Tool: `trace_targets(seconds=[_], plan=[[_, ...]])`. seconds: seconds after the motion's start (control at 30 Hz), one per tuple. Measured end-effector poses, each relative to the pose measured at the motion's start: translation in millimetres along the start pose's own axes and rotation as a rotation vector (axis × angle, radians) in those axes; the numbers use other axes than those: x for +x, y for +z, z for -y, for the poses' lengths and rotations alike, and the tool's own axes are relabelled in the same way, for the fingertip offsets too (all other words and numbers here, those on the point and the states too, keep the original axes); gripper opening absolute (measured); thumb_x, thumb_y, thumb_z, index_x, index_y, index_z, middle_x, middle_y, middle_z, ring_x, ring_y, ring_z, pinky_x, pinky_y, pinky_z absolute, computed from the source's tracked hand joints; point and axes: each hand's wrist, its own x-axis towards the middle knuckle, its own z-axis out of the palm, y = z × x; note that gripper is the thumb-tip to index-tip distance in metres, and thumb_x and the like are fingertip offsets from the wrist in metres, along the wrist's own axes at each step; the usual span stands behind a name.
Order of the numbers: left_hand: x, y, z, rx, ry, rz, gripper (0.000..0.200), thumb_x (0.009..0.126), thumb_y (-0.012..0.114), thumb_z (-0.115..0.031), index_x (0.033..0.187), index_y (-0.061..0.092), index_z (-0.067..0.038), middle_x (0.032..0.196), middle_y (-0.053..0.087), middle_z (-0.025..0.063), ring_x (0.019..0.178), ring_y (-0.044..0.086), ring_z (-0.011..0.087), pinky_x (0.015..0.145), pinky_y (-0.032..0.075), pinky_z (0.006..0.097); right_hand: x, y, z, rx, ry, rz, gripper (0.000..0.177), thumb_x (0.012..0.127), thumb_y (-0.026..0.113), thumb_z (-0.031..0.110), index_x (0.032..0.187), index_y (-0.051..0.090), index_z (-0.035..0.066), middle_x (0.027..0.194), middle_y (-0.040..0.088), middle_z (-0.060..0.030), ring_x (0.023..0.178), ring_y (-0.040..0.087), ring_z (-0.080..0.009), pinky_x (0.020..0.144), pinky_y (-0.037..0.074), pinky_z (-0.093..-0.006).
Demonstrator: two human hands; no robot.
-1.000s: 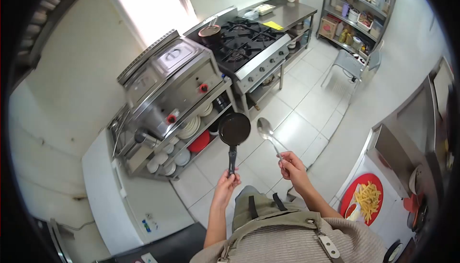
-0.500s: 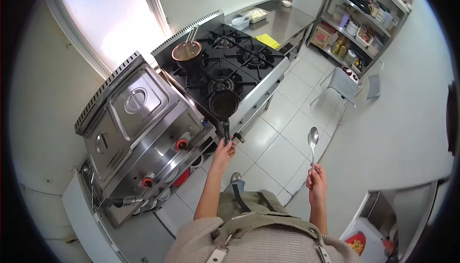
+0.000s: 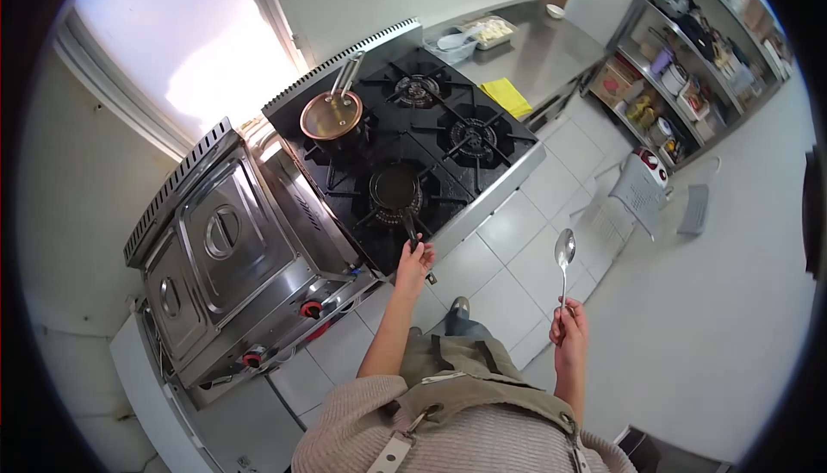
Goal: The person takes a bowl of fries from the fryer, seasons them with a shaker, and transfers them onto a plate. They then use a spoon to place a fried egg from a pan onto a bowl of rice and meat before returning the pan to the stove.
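My left hand point(image 3: 415, 264) is closed round the black handle of a small dark frying pan point(image 3: 395, 187). The pan is over the front left burner of the black gas stove point(image 3: 448, 193), its handle pointing toward me. Off to the right, my right hand point(image 3: 568, 325) grips the lower handle of a large metal spoon point(image 3: 564, 253), held upright above the tiled floor with its bowl at the top. Behind the pan, a saucepan with a copper-rimmed glass lid point(image 3: 331, 116) sits on the back left burner.
Left of the stove stands a steel unit with lidded wells point(image 3: 226, 230) and red-ringed knobs. A steel counter point(image 3: 551, 51) at the back right holds a yellow cloth point(image 3: 506, 96) and food containers point(image 3: 491, 32). Loaded shelves point(image 3: 689, 68) and a grey chair point(image 3: 639, 193) stand right.
The frying pan in my left hand has moved forward, farther over the front left burner. I have stepped nearer the stove, and the spoon stays raised in my right hand.
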Motion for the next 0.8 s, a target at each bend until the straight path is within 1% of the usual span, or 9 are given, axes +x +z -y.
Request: trace_targets(seconds=[0.13, 0.23, 0.47, 0.5, 0.53, 0.6, 0.67, 0.73, 0.8], plan=[[4, 23, 8, 0.017, -0.042, -0.056, 0.024, 0.093, 0.048, -0.014, 0.117, 0.045, -0.013, 0.104, 0.056, 0.0089, 0.092, 0.055, 0.0172, 0.081, 0.046, 0.0278, 41, 5, 28, -0.031, -0.011, 0.115, 0.016, 0.091, 0.047, 0.010, 0.106, 0.049, 0.006, 0.075, 0.049, 0.0019, 0.049, 0.035, -0.0022, 0.041, 0.024, -0.0166], [4, 33, 14, 0.034, -0.156, -0.020, 0.014, 0.091, 0.051, -0.010, 0.103, 0.046, -0.009, 0.105, 0.057, 0.0123, 0.098, 0.057, 0.0216, 0.084, 0.048, 0.0299, 69, 12, 41, -0.061, -0.007, 0.191, 0.016, 0.090, 0.047, 0.010, 0.106, 0.049, 0.006, 0.075, 0.049, 0.0020, 0.049, 0.034, -0.0020, 0.041, 0.024, -0.0165], [5, 39, 29, -0.009, -0.139, 0.047, 0.015, 0.090, 0.051, -0.010, 0.103, 0.046, -0.005, 0.107, 0.057, 0.0144, 0.098, 0.058, 0.0216, 0.086, 0.048, 0.0287, 101, 24, 46, -0.101, 0.042, 0.322, 0.017, 0.090, 0.046, 0.008, 0.106, 0.049, 0.005, 0.073, 0.048, 0.0013, 0.049, 0.034, -0.0027, 0.041, 0.025, -0.0171], [3, 38, 29, 0.025, -0.135, 0.051, 0.029, 0.089, 0.054, -0.015, 0.113, 0.044, -0.002, 0.108, 0.056, 0.0140, 0.099, 0.058, 0.0215, 0.086, 0.048, 0.0295, 103, 25, 46, -0.097, 0.036, 0.348, 0.017, 0.090, 0.046, 0.008, 0.106, 0.049, 0.005, 0.073, 0.048, 0.0012, 0.049, 0.035, -0.0027, 0.041, 0.025, -0.0171], [-1, 37, 29, 0.017, -0.118, 0.038, 0.029, 0.089, 0.054, -0.015, 0.113, 0.044, -0.002, 0.108, 0.056, 0.0140, 0.099, 0.058, 0.0215, 0.086, 0.048, 0.0295, 105, 27, 45, -0.093, 0.032, 0.378, 0.017, 0.090, 0.046, 0.008, 0.106, 0.049, 0.005, 0.073, 0.048, 0.0011, 0.049, 0.035, -0.0027, 0.041, 0.025, -0.0171], [-20, 45, 15, 0.249, -0.185, -0.115, 0.049, 0.087, 0.058, -0.022, 0.125, 0.037, 0.002, 0.110, 0.055, 0.0132, 0.099, 0.057, 0.0206, 0.085, 0.047, 0.0302, 111, 27, 44, -0.100, 0.034, 0.428, 0.018, 0.090, 0.046, 0.008, 0.107, 0.049, 0.005, 0.074, 0.048, 0.0009, 0.049, 0.035, -0.0028, 0.041, 0.025, -0.0169], [-41, 46, -12, 0.355, -0.132, -0.180, 0.058, 0.086, 0.059, -0.028, 0.130, 0.035, 0.001, 0.113, 0.054, 0.0105, 0.099, 0.056, 0.0190, 0.083, 0.046, 0.0295, 117, 30, 44, -0.109, 0.021, 0.401, 0.018, 0.090, 0.046, 0.009, 0.107, 0.049, 0.005, 0.074, 0.048, 0.0010, 0.049, 0.035, -0.0027, 0.042, 0.024, -0.0172], [-59, 33, -46, 0.534, -0.005, -0.144, 0.055, 0.085, 0.061, -0.032, 0.126, 0.042, -0.002, 0.106, 0.057, 0.0065, 0.094, 0.056, 0.0156, 0.079, 0.046, 0.0279, 124, 31, 43, -0.073, 0.022, 0.423, 0.019, 0.089, 0.047, 0.008, 0.108, 0.049, 0.005, 0.074, 0.047, 0.0010, 0.049, 0.035, -0.0025, 0.041, 0.024, -0.0171], [-92, 32, -104, 0.536, 0.245, -0.135, 0.042, 0.086, 0.060, -0.029, 0.119, 0.052, -0.005, 0.101, 0.058, 0.0022, 0.090, 0.056, 0.0119, 0.075, 0.046, 0.0256, 132, 33, 41, -0.068, 0.014, 0.457, 0.020, 0.090, 0.046, 0.007, 0.109, 0.049, 0.005, 0.074, 0.048, 0.0010, 0.049, 0.035, -0.0022, 0.040, 0.023, -0.0167]])
